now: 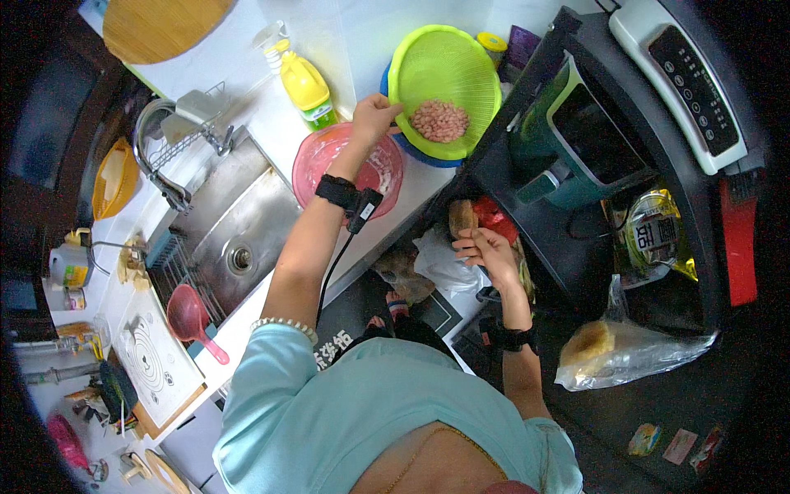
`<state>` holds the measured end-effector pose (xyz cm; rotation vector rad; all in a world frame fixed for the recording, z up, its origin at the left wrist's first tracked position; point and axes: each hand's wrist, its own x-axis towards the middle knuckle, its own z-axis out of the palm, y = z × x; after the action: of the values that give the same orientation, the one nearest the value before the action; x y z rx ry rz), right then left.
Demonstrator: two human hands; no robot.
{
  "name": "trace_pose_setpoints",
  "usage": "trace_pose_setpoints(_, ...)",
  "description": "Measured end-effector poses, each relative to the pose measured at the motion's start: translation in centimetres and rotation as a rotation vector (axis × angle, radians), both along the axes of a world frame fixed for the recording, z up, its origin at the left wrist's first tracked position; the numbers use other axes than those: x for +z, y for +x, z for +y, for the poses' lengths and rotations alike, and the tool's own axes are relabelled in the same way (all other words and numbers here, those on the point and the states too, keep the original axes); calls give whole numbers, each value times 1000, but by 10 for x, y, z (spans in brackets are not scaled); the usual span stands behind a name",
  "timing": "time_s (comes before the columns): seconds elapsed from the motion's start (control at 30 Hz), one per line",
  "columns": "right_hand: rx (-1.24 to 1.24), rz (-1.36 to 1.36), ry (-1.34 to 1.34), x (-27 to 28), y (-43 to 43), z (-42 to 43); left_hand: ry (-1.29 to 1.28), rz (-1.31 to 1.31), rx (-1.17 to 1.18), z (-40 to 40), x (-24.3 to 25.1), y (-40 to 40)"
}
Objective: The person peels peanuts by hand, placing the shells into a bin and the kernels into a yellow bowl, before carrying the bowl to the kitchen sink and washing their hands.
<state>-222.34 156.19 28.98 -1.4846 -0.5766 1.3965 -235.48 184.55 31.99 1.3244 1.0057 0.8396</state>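
Note:
A green plastic colander [444,68] sits in a blue basin [432,159] on the counter, tilted, with pinkish peanuts or beans [439,121] gathered at its near side. My left hand [372,120] reaches over a pink plastic bowl [311,163], its thumb and fingertips pinched at the colander's left rim. Foamy or whitish residue shows inside the bowl, partly hidden by my forearm. My right hand [487,252] is off the counter's edge, fingers apart with nothing in them, above a white plastic bag [444,262] and a brown object [461,217].
A steel sink [259,191] with a faucet [162,117] lies to the left. Yellow detergent bottle [305,86] stands behind the bowl. A black shelf [531,247] holding a green air fryer [571,148] rises on the right. A red ladle [188,312] rests by the sink.

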Motion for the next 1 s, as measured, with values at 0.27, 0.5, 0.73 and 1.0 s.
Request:
trace_pose_setpoints(0.27, 42, 18, 36, 13, -7, 14, 121, 143, 180, -19, -4, -8)
trace_pose_setpoints(0.5, 139, 20, 75, 8, -25, 36, 13, -198, 239, -84, 3, -70)
trace_pose_setpoints(0.73, 342, -8, 101, 16, -96, 65, -169, -271, 291, -183, -14, -172)
trace_pose_setpoints(1.0, 643, 347, 120, 22, -227, 89, -384, -309, 538, -254, -17, -308)
